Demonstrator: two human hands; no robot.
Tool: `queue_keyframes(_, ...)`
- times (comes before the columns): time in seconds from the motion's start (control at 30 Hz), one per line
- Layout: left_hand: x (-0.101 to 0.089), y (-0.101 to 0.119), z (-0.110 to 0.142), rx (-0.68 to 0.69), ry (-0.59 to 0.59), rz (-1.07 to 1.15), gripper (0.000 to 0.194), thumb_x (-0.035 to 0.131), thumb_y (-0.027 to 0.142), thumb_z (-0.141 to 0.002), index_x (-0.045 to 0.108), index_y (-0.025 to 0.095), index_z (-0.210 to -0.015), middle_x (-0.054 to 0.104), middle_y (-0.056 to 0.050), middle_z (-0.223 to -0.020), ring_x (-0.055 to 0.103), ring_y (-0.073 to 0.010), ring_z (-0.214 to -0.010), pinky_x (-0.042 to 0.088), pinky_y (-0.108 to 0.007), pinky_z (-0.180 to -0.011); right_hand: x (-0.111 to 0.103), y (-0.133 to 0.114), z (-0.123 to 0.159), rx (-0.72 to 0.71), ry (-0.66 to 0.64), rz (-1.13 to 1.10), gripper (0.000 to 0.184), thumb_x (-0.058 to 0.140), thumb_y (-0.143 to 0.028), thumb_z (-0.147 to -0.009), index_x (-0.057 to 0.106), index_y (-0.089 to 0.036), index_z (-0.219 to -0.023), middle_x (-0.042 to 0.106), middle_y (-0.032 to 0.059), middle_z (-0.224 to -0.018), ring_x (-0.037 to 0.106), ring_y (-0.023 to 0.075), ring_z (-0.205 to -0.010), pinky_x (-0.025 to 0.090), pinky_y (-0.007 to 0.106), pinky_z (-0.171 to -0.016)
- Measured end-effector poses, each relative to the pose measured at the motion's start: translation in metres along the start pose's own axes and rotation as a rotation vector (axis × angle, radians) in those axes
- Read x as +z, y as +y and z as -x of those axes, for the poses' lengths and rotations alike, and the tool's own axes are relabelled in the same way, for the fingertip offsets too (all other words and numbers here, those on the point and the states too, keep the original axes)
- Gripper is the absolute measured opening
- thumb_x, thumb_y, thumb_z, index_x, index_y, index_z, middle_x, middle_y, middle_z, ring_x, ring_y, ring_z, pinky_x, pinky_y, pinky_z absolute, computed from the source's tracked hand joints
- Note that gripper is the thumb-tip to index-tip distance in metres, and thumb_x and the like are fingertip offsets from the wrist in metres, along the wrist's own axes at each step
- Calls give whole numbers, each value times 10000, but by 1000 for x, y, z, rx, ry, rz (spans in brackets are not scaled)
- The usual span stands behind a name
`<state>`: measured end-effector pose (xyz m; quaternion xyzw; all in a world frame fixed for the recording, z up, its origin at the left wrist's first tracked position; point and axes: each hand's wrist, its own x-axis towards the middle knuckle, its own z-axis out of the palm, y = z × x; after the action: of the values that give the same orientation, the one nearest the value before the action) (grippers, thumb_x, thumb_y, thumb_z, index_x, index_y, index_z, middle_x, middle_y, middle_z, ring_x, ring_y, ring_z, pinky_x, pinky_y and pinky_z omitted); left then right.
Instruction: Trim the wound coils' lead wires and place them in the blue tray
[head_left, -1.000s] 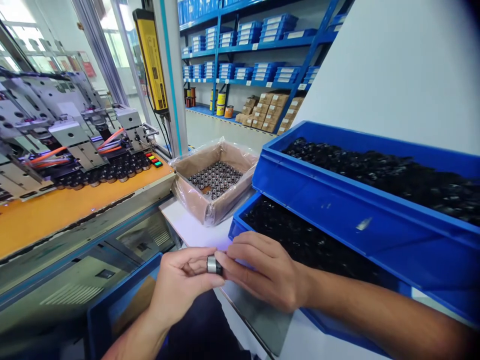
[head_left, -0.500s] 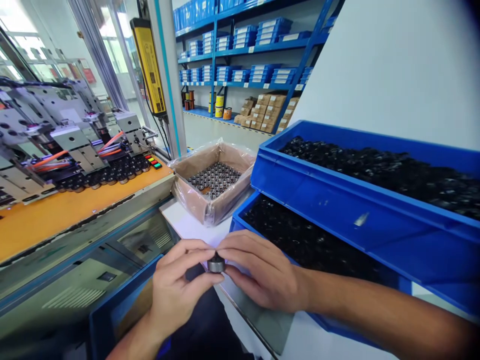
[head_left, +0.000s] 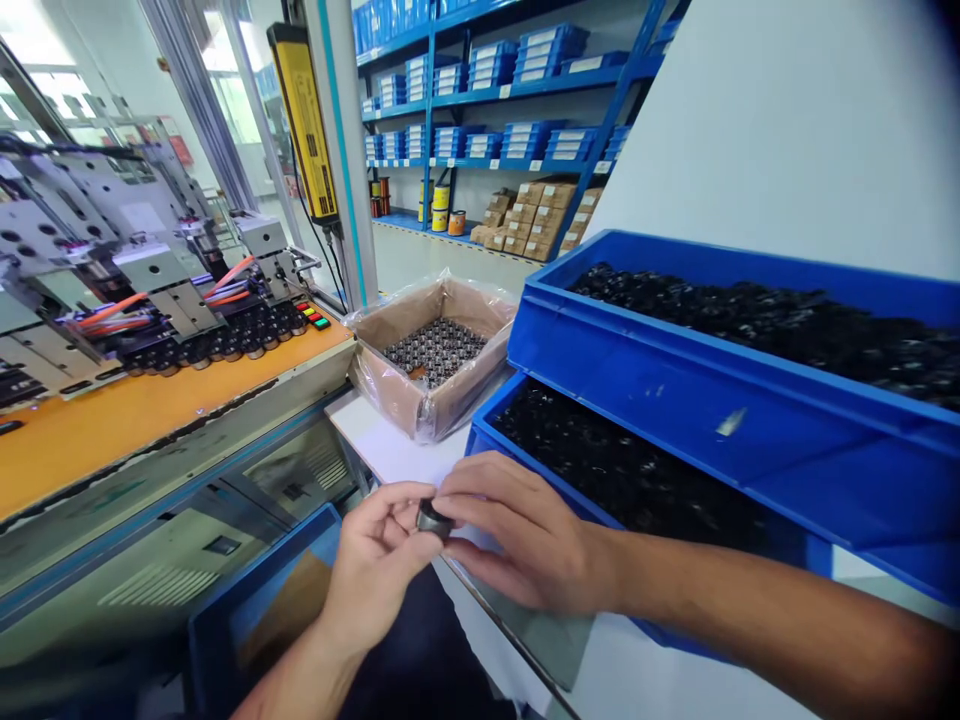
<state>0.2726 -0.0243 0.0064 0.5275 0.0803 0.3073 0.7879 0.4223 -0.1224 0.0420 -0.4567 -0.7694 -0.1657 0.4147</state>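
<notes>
The rack [head_left: 472, 97] is standing far behind, well apart from the work. On the left, the machine [head_left: 154, 265] is taking up its orange bench. The table [head_left: 390, 430] is running beside that. To the right, the upper bin [head_left: 675, 390] is overhanging the lower bin [head_left: 484, 432], hiding some of its black contents. The box [head_left: 397, 395] is sitting beyond the hands, its loose film spreading over the rim and perhaps snagging fingers there.

The right hand [head_left: 532, 540] is working near the lower bin's corner, its fingertips touching the part's upper side, its thumb hanging just beside. The left hand [head_left: 379, 560] is gripping more firmly, thumb and fingers clamping on the part [head_left: 433, 520], which is tilting between the two hands above the table edge. Holding steadily with the left and pressing lightly and squarely with the right seems best; pushing off-centre could be slipping it loose.
</notes>
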Motion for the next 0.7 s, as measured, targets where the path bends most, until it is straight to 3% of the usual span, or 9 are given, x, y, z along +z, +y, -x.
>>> queue_keyframes(0.1, -2, -3, 2, -119, -80, 155, 331, 657, 405, -880, 692, 297, -1191, 754, -52, -928, 709, -149, -874, 550, -255, -821, 0, 1, 1, 62, 16, -73, 223, 580, -112, -905, 560, -88, -1126, 627, 144, -1013, 595, 209, -988, 579, 387, -846)
queue_keyframes(0.17, -6, -3, 4, -81, -85, 42, 352, 591, 388, -928, 645, 307, -1266, 745, -63, -1020, 698, -159, -962, 536, -272, -884, -1, 1, 2, 58, 14, -87, 210, 563, -110, -918, 561, -91, -1127, 627, 138, -999, 593, 207, -978, 579, 388, -843)
queue_keyframes(0.27, -16, 0, 5, 222, -63, -373, 418, 678, 262, -879, 624, 312, -1291, 694, -59, -1152, 646, -172, -1085, 494, -276, -965, -2, 1, 2, 34, -2, -59, 217, 557, -110, -926, 555, -64, -1138, 631, 152, -995, 591, 215, -972, 579, 394, -839)
queue_keyframes(0.37, -23, 7, 0, 540, -85, -717, 399, 731, 133, -814, 690, 251, -1193, 682, -53, -1080, 655, -143, -970, 517, -227, -870, -3, 0, 1, 22, -19, -37, 213, 538, -101, -931, 550, -47, -1136, 629, 156, -974, 587, 215, -944, 582, 390, -823)
queue_keyframes(0.43, -23, 9, -2, 647, -105, -817, 372, 713, 91, -818, 697, 218, -1168, 693, -47, -1013, 665, -130, -904, 529, -215, -823, -4, -2, 0, 18, -29, -38, 213, 515, -88, -933, 543, -38, -1139, 627, 157, -957, 583, 213, -930, 585, 383, -809)
queue_keyframes(0.6, -15, 2, -1, 660, -57, -867, 281, 688, 125, -846, 698, 187, -1120, 708, -51, -968, 683, -127, -840, 543, -203, -745, -3, -2, 0, 62, -66, -45, 200, 483, -91, -950, 541, -76, -1141, 637, 129, -934, 599, 196, -915, 588, 350, -792)
queue_keyframes(0.7, -33, 11, -12, 614, 24, -1036, 189, 644, 218, -890, 716, 183, -1062, 708, -64, -947, 684, -143, -828, 547, -234, -744, 0, 4, 7, 131, -138, 97, 236, 521, -181, -967, 542, -88, -1182, 649, 143, -1022, 621, 217, -984, 586, 358, -834)
